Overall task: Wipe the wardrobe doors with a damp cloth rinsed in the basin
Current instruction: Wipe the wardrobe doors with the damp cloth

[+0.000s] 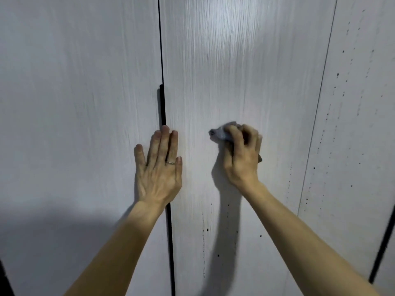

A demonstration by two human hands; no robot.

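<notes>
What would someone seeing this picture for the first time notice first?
Two bare hands at the centre: the left grip lies flat over the black gap left of the white middle door, and the right grip holds a crumpled grey cloth against that door. Dark specks dot it lower down.

Filled edge to edge with furniture: pale grey-white wardrobe doors (235, 82), finely grained in vertical streaks. Split left of centre by a narrow black gap (159, 39), thickened partway down into a slim black handle strip (163, 107). Farther right, crossed by a thin slanting seam (317, 103), and near the lower right edge by a short dark bar (382, 248). Lit unevenly: soft bright patch (226, 28) high on the middle panel, broad grey shadow (42, 242) across the lower left. Spattered with small dark specks (207, 230) and faint drip trails toward the bottom and the right. At the bottom left corner, a black wedge (4, 280), too little of it to identify.
</notes>
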